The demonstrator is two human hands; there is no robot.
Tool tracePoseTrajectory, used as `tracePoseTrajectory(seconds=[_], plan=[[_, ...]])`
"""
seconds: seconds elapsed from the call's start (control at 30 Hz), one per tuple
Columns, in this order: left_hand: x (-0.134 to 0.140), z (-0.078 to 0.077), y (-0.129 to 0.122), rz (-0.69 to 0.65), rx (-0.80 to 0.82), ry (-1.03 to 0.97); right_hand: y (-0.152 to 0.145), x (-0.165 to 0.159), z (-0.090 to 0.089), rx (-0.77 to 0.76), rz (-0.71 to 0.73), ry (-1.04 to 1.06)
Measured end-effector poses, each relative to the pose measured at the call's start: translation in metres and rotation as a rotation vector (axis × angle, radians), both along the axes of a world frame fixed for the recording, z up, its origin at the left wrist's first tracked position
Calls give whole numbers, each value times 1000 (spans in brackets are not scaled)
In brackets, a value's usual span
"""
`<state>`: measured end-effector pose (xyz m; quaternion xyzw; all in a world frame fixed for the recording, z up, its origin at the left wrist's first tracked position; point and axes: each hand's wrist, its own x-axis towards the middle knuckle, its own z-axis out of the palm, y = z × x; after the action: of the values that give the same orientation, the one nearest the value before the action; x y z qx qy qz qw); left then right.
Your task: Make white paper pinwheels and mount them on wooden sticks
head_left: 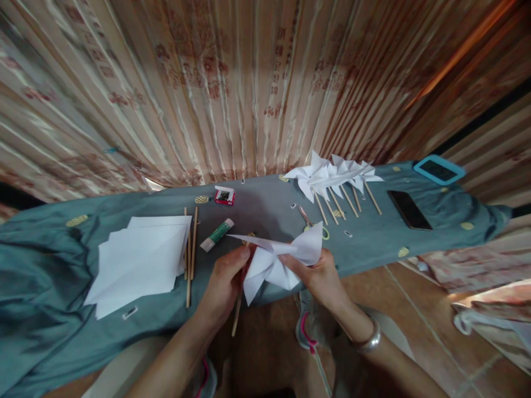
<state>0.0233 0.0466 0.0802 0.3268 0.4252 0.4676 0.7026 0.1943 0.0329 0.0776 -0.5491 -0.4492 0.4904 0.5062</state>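
Between my hands is a white paper pinwheel [269, 266], raised over the front edge of the cloth-covered table. My left hand [227, 276] is closed at the pinwheel's left side, with a thin wooden stick [237, 316] slanting down from it. Part of the stick is hidden by the fingers and paper. My right hand [317, 275] grips the pinwheel's right side, its thumb pressed on the folded paper near the centre. Scissors [306, 216] with a yellow-green handle lie just behind the pinwheel, partly covered by it. A green and white glue stick [217, 235] lies beyond my left hand.
White paper sheets [139, 260] and several wooden sticks [193, 243] lie at left. A small open red box [224, 195] with dark contents sits farther back. Finished pinwheels [336, 176] on sticks, a black phone [409, 210] and a blue-framed device [440, 169] are at right. A curtain [249, 88] hangs behind.
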Motion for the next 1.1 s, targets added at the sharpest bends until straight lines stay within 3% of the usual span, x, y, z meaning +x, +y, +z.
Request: tracePoseTrajectory(seconds=[0.13, 0.33, 0.8, 1.0, 1.1], plan=[[0, -2, -2, -86, 135, 74, 1, -2, -1, -16, 2, 41], [8, 2, -1, -4, 70, 262, 0, -7, -3, -45, 30, 79], [5, 0, -5, -35, 65, 236, 0, -8, -3, -54, -8, 33], [3, -12, -3, -49, 21, -23, -1, -1, 4, 49, -21, -48], [4, -14, -2, -11, -54, -12, -4, 2, 6, 78, -10, -55]])
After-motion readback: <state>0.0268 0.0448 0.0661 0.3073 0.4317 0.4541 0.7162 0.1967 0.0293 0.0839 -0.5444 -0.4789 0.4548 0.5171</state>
